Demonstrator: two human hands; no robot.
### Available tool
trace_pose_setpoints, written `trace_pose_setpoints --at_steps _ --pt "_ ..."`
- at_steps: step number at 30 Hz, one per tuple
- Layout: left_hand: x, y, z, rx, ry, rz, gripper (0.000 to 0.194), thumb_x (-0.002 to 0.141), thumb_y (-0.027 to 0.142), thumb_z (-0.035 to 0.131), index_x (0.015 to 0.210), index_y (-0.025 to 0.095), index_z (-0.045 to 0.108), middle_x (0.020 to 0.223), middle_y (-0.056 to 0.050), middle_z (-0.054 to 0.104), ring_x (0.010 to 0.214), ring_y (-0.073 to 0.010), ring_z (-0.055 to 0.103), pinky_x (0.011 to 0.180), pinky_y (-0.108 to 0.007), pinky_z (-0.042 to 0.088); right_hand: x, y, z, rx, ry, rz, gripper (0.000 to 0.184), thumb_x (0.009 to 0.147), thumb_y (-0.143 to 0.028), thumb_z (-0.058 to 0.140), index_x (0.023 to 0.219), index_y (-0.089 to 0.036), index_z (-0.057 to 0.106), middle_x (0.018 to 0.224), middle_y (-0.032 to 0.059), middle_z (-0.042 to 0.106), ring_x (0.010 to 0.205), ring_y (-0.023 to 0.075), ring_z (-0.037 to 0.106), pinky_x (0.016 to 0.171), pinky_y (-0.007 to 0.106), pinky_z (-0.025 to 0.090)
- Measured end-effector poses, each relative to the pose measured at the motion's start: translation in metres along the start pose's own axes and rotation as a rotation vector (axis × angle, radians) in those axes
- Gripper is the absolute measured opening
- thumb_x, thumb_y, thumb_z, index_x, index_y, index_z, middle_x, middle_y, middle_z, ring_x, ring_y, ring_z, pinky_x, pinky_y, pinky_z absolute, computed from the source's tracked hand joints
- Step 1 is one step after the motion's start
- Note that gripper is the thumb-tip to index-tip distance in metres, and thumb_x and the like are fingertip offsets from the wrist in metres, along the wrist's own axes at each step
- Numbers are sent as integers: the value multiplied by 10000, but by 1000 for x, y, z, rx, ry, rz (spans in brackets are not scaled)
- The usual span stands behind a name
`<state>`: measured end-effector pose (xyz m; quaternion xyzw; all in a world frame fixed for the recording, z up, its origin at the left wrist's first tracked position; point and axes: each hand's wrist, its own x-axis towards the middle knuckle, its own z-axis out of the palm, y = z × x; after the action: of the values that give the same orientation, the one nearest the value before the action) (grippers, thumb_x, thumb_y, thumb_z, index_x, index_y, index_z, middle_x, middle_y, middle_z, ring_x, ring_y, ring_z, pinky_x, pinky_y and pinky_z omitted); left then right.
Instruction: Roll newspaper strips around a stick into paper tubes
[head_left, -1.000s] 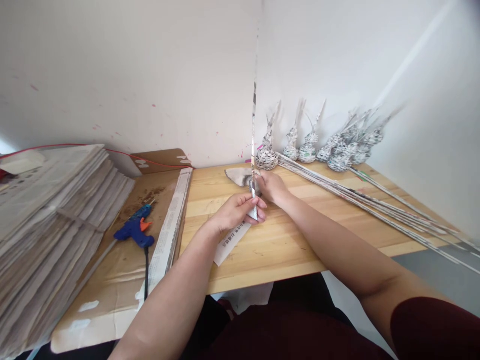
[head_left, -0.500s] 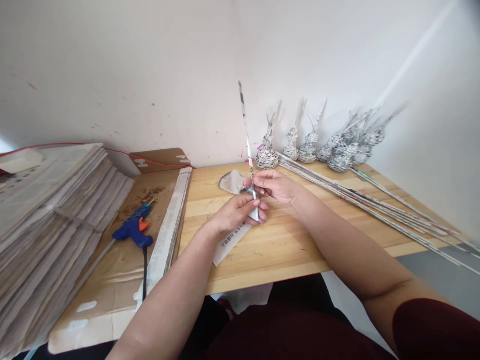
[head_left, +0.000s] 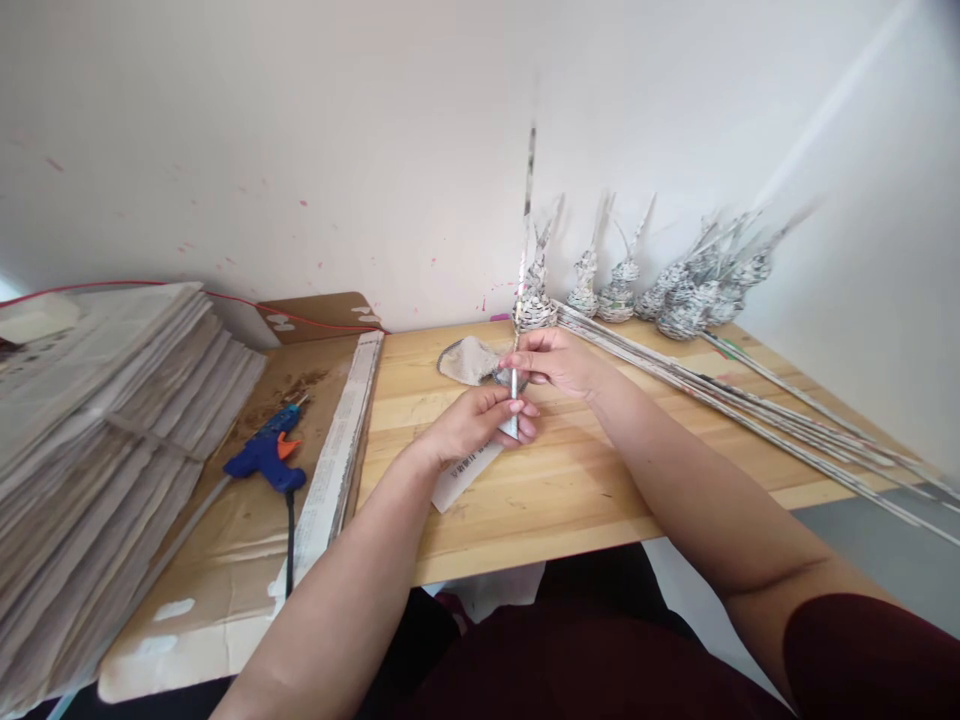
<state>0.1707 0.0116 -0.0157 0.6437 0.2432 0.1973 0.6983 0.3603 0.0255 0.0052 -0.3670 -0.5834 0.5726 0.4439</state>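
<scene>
A thin tube rolled from newspaper [head_left: 524, 248] stands nearly upright over the middle of the table, its upper end blurred against the wall. Its lower end, where a strip of printed paper [head_left: 463, 482] hangs down, is pinched by my left hand [head_left: 487, 418]. Just above, the fingers of my right hand [head_left: 553, 362] are closed round the same tube. Behind my hands lies a small greyish cloth [head_left: 468, 361] with a dark edge, partly hidden by the right fingers.
At left, a tall stack of newspaper [head_left: 150, 430], a blue glue gun [head_left: 264, 450] on cardboard and a pile of paper strips [head_left: 341, 440]. Several woven paper figures [head_left: 616, 291] line the wall. Long paper tubes [head_left: 720, 400] lie across the table's right side.
My right hand has come from the cloth onto the tube, above my left hand. The tube's top swung left, then back right. Less of the printed strip now shows.
</scene>
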Motion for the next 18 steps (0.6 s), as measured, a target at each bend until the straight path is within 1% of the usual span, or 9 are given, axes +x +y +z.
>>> trace_pose_setpoints --at_steps 2,4,5,7,9,11,14,16,18 --pt "0 -1 0 1 -1 1 429 847 510 580 1031 127 645 892 -119 687 825 -187 663 745 -335 538 0 0 1 -6 50 -5 303 678 -359 801 623 -137 602 593 -2 589 495 67 468 421 189 302" --pt "0 -2 -1 1 0 10 435 851 517 570 1032 129 647 889 -116 685 821 -184 662 744 -331 535 0 -1 1 -3 56 11 283 687 -364 793 663 -136 628 585 -8 580 497 68 474 419 185 304" --pt "0 -2 -1 1 2 13 438 854 521 563 1030 129 646 885 -114 683 819 -183 662 746 -332 534 0 -1 1 2 38 22 268 702 -371 782 725 -134 659 594 -8 582 506 69 481 419 182 303" --pt "-1 -2 0 4 7 15 442 858 526 553 1028 128 643 884 -114 682 821 -184 662 751 -335 533 -1 -2 -2 11 -34 48 298 738 -388 751 873 -129 698 614 -3 590 525 72 493 419 178 301" --pt "-1 -2 0 11 7 10 442 859 527 550 1031 130 641 894 -116 684 829 -185 662 754 -335 531 -2 -1 -5 11 -92 62 328 758 -393 734 936 -119 705 624 6 598 536 74 500 418 176 298" --pt "-1 -1 1 19 2 4 437 862 522 549 1041 134 641 906 -116 684 836 -187 663 754 -335 530 -1 1 -6 16 -84 53 292 744 -378 751 861 -114 707 634 17 610 532 72 501 413 175 291" --pt "-1 1 1 32 -15 -7 420 871 505 545 1042 133 642 905 -113 682 833 -186 664 758 -340 531 0 2 -6 39 -24 30 249 702 -338 792 710 -124 665 607 14 611 505 68 499 403 173 273" --pt "-1 1 2 34 -19 -11 408 876 494 542 1033 130 642 901 -111 681 830 -183 665 765 -343 531 -1 1 -5 49 -12 26 247 697 -322 799 681 -128 647 572 6 600 486 66 495 401 171 266" --pt "-1 0 2 30 -18 -12 396 879 485 542 1021 129 641 893 -108 679 825 -181 665 769 -346 531 -2 -2 -4 48 -23 25 230 711 -316 791 713 -126 662 566 8 603 487 67 502 403 169 265"
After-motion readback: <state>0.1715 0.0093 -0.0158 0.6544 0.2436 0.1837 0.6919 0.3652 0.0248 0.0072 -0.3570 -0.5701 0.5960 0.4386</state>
